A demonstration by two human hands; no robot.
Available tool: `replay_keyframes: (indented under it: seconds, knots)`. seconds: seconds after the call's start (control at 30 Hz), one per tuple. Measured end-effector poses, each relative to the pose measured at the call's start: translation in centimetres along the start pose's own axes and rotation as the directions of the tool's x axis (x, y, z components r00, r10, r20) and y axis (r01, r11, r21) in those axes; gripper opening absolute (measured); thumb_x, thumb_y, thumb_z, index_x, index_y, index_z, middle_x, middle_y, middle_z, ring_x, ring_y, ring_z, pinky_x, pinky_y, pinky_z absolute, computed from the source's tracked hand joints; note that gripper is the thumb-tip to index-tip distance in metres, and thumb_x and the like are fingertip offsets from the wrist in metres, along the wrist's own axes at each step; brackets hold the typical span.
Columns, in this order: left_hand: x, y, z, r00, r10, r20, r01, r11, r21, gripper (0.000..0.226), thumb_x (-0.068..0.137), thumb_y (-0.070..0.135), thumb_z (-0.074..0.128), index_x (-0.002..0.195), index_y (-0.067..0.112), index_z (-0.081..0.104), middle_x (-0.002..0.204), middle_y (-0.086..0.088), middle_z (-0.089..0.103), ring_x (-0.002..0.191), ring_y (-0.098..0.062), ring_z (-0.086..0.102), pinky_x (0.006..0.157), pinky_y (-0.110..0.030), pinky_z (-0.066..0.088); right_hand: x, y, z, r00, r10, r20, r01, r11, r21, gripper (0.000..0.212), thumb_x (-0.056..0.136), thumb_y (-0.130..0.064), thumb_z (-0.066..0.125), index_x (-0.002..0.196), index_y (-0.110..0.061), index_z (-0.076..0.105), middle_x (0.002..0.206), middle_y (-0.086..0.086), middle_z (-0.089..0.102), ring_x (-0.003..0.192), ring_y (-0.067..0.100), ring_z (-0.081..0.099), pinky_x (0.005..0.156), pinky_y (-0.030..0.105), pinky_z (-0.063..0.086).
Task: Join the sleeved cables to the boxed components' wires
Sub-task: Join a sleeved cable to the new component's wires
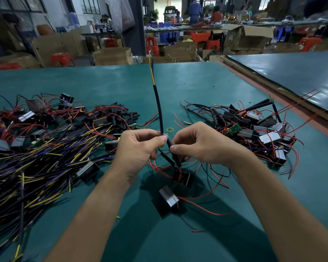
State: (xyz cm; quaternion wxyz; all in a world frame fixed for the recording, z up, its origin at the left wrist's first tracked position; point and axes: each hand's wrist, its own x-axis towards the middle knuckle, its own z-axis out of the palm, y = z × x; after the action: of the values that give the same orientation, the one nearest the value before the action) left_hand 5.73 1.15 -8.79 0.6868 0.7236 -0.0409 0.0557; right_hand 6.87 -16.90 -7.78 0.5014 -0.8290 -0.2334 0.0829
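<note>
Head view: I count one sleeved cable (158, 106) standing upright. The left hand (138, 146) pinches its lower end with curled fingers. Just right of the cable, the right hand (199, 146) pinches a short black sleeve (169, 144). Below the cable lie two boxes, a black boxed component (185, 178) and a silver boxed component (168, 198). Two wire heaps flank the cable.

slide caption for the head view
Left hand pinches a black sleeved cable, right hand a boxed part's lead, over a green table
</note>
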Motion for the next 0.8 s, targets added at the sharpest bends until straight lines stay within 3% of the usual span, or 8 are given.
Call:
replay_keyframes:
  seconds: [0.17,0.3,0.5,0.8]
  knots:
    - [0.16,-0.23,0.1,1.0,-0.01,0.004,0.01,1.0,-0.023,0.009,0.08,0.009,0.074,0.085,0.002,0.074,0.065,-0.016,0.058,0.041,-0.012,0.042,0.052,-0.025,0.042,0.07,0.12,0.28,1.0,-0.007,-0.01,0.007,1.0,0.024,0.012,0.091,-0.007,0.066,0.079,-0.005,0.07,0.063,-0.006,0.067,0.057,0.005,0.059,0.061,0.021,0.052]
    - [0.04,-0.12,0.33,1.0,0.015,-0.007,-0.015,0.999,-0.051,0.009,0.087,0.015,0.068,0.081,0.011,0.074,0.061,0.0,0.062,0.039,-0.01,0.043,0.045,-0.021,0.042,0.12,0.2,0.11,1.0,-0.011,0.008,0.011,0.999,0.05,0.014,0.091,-0.007,0.066,0.077,-0.007,0.07,0.063,-0.004,0.068,0.057,0.008,0.059,0.061,0.023,0.051]
    - [-0.14,0.13,0.09,1.0,-0.018,0.026,0.02,0.997,-0.069,0.008,0.086,0.01,0.068,0.082,0.011,0.076,0.069,-0.004,0.066,0.038,-0.009,0.045,0.048,-0.02,0.042,0.32,0.14,0.38,0.998,-0.034,-0.057,0.038,0.997,0.073,0.018,0.09,-0.011,0.068,0.072,-0.015,0.07,0.06,-0.006,0.067,0.056,0.008,0.055,0.058,0.023,0.046]
    - [-0.25,0.4,0.38,1.0,-0.002,0.025,0.004,0.996,-0.083,0.02,0.087,0.006,0.066,0.072,0.014,0.076,0.066,-0.002,0.068,0.038,-0.01,0.044,0.047,-0.019,0.042,0.27,0.16,0.28,0.993,-0.009,-0.12,0.02,0.996,0.085,0.014,0.089,-0.011,0.069,0.076,-0.007,0.07,0.066,0.004,0.066,0.062,0.015,0.055,0.064,0.035,0.045]
